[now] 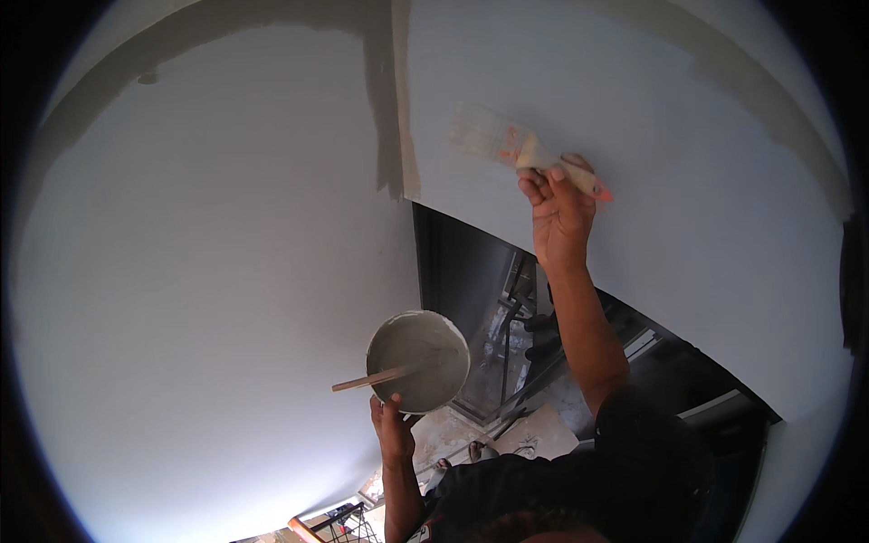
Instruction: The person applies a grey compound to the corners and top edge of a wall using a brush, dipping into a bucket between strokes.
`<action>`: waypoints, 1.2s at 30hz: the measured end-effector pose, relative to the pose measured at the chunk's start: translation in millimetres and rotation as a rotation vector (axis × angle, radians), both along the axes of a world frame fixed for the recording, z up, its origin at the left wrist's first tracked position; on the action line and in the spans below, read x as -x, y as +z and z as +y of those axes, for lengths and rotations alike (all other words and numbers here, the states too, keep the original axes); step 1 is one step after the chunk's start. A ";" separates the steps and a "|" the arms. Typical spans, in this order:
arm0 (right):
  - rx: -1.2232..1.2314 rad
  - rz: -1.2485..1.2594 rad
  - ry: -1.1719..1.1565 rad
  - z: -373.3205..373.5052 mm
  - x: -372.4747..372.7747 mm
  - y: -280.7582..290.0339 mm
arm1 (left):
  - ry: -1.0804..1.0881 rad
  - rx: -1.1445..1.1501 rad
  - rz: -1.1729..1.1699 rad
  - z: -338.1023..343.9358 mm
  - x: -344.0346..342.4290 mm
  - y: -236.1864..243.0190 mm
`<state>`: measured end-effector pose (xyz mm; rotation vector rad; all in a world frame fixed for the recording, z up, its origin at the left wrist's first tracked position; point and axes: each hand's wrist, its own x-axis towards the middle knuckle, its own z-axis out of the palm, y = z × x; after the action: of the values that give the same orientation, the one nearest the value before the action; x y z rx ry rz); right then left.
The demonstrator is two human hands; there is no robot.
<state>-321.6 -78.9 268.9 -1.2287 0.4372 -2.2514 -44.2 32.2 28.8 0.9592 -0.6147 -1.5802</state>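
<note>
Right fingers (533, 188) pinch the paintbrush (525, 153) by its handle, bristles (479, 132) leftward

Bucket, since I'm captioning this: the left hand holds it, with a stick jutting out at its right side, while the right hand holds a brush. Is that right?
Not quite: in the head view, the stick juts out at the left side of the bucket. The left hand does hold it, and the right hand a brush.

No readable text — no legible labels, numbers, signs.
</note>
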 end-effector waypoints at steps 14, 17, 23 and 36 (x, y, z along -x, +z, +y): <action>0.331 0.427 -0.764 -152.0 58.9 199.7 | 0.154 -0.097 -0.007 0.2 5.6 -21.0; 0.268 0.431 -0.840 -162.7 71.0 202.9 | 0.171 -0.114 -0.030 -1.6 6.8 -25.1; 0.341 0.414 -0.845 -171.1 79.2 206.6 | 0.196 -0.106 -0.053 -1.1 7.6 -25.7; 0.313 0.427 -0.922 -170.3 76.0 214.7 | 0.186 -0.113 -0.045 -2.0 6.0 -33.6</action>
<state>-397.6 -249.2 483.6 -1.9779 1.0050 -2.8620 -50.2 30.2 -4.8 1.1061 -0.4570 -1.4427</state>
